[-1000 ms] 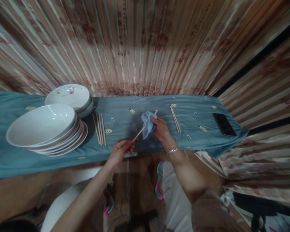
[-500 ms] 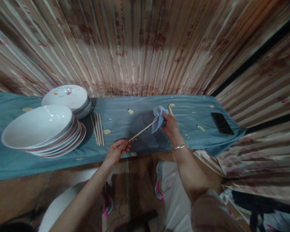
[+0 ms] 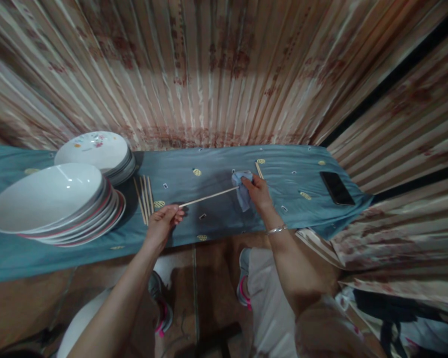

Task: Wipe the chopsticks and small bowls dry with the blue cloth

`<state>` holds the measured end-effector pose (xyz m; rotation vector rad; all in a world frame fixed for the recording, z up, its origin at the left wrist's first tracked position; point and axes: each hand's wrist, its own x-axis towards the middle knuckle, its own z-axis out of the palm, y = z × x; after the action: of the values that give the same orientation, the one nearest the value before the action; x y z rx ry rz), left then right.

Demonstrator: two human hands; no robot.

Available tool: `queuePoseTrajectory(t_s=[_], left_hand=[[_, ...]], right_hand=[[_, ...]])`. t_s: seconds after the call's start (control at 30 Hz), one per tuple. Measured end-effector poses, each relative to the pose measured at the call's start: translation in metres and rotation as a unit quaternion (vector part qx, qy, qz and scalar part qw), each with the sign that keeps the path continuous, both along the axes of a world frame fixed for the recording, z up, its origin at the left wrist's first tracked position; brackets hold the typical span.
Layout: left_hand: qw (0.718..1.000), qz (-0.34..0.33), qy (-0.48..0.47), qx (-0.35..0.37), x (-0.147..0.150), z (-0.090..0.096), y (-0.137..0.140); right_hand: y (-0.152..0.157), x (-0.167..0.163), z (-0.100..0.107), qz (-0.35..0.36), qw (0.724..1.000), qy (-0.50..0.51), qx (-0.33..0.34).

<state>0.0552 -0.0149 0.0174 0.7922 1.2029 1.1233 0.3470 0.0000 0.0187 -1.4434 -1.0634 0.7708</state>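
Observation:
A light wooden chopstick (image 3: pixel 209 196) spans the gap between my two hands, above the blue tablecloth. My left hand (image 3: pixel 165 219) pinches its left end. My right hand (image 3: pixel 257 191) is closed on a light blue cloth (image 3: pixel 242 195), and the chopstick's right end meets that cloth. Several more chopsticks (image 3: pixel 145 199) lie side by side just beyond my left hand. Behind my right hand, other chopsticks (image 3: pixel 259 170) lie partly hidden by it.
Stacked white bowls (image 3: pixel 48 196) stand at the left, with a second stack of flower-patterned dishes (image 3: pixel 97 149) behind. A black phone (image 3: pixel 337 188) lies at the right on the blue tablecloth (image 3: pixel 216 223). A pleated curtain (image 3: pixel 194 74) hangs along the far edge.
My left hand has moved left with the chopstick's end, away from the cloth, and more of the chopstick shows. The chopstick lies flatter. My right hand still grips the cloth.

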Motion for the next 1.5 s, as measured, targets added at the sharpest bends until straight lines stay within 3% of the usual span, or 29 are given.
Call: queuePoseTrajectory(t_s=[0.13,0.23,0.43,0.57,0.7,0.8,1.03,1.23,1.33,1.5], left_hand=[[0.998,-0.001,0.051,0.041,-0.005,0.003,0.005],[0.996,-0.003,0.072,0.058,-0.008,0.005,0.007],[0.995,-0.005,0.077,0.062,-0.008,0.01,0.008],[0.995,-0.018,0.073,0.062,-0.006,0.009,0.007],[0.995,-0.031,0.066,0.064,-0.005,0.007,0.006],[0.996,-0.036,0.059,0.058,-0.003,0.006,0.006],[0.999,-0.022,0.015,0.029,0.0,0.007,0.007],[0.999,-0.029,-0.039,0.005,0.002,0.011,0.006],[0.998,-0.027,-0.062,-0.019,0.005,0.013,0.005],[0.997,-0.044,-0.064,-0.018,0.012,0.009,0.005]], right_hand=[[-0.003,0.02,0.002,-0.053,0.997,-0.051,0.037],[-0.01,0.026,0.006,-0.021,0.994,-0.093,0.056],[-0.023,0.022,0.015,0.087,0.978,-0.185,-0.038],[-0.025,0.019,0.015,0.095,0.966,-0.234,-0.049],[-0.027,0.015,0.015,0.112,0.972,-0.206,-0.008],[-0.029,0.012,0.017,0.127,0.974,-0.188,-0.016],[-0.036,0.017,0.018,0.161,0.968,-0.184,-0.065],[-0.043,0.023,0.02,0.262,0.942,-0.132,-0.161],[-0.047,0.027,0.024,0.235,0.954,-0.064,-0.175],[-0.05,0.054,0.025,0.053,0.991,0.014,-0.122]])
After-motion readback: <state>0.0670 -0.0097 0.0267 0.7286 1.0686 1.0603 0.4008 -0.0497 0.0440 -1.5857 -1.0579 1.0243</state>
